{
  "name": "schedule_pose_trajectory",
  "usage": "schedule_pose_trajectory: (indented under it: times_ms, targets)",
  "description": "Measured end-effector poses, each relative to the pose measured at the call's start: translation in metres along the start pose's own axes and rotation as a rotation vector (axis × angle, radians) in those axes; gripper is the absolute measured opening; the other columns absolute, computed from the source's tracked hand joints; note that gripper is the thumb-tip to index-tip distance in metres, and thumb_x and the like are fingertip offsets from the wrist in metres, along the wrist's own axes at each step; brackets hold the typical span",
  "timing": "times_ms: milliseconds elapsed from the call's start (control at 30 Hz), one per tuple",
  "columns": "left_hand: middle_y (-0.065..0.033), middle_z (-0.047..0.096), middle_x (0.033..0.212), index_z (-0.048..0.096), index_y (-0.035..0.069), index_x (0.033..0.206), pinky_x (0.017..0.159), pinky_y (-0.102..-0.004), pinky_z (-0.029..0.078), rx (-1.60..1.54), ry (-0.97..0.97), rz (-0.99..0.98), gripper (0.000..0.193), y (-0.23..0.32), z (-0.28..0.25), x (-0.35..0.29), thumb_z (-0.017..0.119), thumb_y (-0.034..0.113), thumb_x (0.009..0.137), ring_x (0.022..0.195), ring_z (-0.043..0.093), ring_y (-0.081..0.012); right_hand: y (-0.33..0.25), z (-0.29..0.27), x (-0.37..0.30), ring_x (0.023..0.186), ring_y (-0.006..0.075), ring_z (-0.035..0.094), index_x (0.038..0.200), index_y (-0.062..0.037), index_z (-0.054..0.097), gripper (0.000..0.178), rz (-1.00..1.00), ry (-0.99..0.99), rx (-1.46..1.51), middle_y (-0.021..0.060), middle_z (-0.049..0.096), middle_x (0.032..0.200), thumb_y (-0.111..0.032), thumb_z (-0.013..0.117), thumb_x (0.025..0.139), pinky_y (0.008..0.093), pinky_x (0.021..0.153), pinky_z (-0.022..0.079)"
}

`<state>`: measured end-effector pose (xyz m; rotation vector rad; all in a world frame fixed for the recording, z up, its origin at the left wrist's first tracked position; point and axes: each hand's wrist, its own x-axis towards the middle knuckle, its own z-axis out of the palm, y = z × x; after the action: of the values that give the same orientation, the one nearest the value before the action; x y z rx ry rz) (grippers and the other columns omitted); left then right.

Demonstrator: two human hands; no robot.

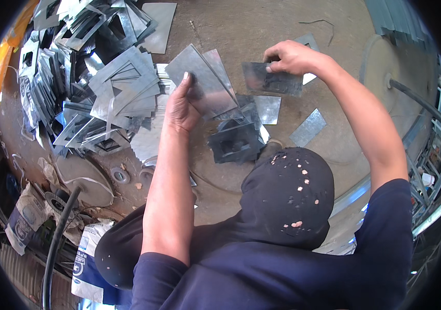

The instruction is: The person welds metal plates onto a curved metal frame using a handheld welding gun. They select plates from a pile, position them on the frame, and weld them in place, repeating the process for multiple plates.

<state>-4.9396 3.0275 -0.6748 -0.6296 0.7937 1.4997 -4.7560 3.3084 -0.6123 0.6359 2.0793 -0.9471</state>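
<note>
My left hand (183, 106) is closed round a few flat grey metal sheets (202, 77), thumb on top, the sheets fanned a little apart. To the right, my right hand (288, 59) pinches a dark rectangular metal plate (272, 80) by its upper edge, thumb toward me. Below and between the hands lies a small heap of dark metal plates (235, 143), the top one with a rectangular cutout. A shiny metal plate (269, 109) lies beside that heap, and another loose metal plate (308, 127) lies apart on the ground to its right.
A large pile of cut sheet-metal pieces (122, 88) spreads across the left. Round discs on rods, one disc (83, 178) at left and another disc (380, 67) at right, flank my knees. A printed sack (89, 258) lies at lower left. A metal rack (432, 175) stands far right.
</note>
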Motion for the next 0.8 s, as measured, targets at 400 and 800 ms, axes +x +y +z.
schedule_pose_trajectory:
  times_ms: [400, 800]
  targets:
    - [-0.0132, 0.062, 0.131, 0.056, 0.003, 0.133, 0.109, -0.0538, 0.047, 0.174, -0.045, 0.04, 0.042, -0.008, 0.071, -0.014, 0.069, 0.021, 0.098, 0.123, 0.06, -0.0301, -0.036, 0.051, -0.03, 0.104, 0.011, 0.061, 0.132, -0.0013, 0.064, 0.054, -0.045, 0.327, 1.13, 0.0021, 0.069, 0.113, -0.041, 0.073, 0.097, 0.03, 0.097, 0.049]
    - [-0.0071, 0.057, 0.133, 0.065, 0.015, 0.119, 0.097, -0.09, 0.031, 0.087, -0.114, 0.153, 0.021, 0.028, 0.043, 0.014, 0.064, 0.028, 0.102, 0.129, 0.052, -0.0454, -0.015, 0.185, -0.056, 0.128, 0.0336, 0.05, 0.144, -0.0115, 0.048, 0.089, 0.086, 0.476, -0.176, 0.0141, 0.052, 0.134, -0.024, 0.089, 0.066, 0.0461, 0.107, 0.04]
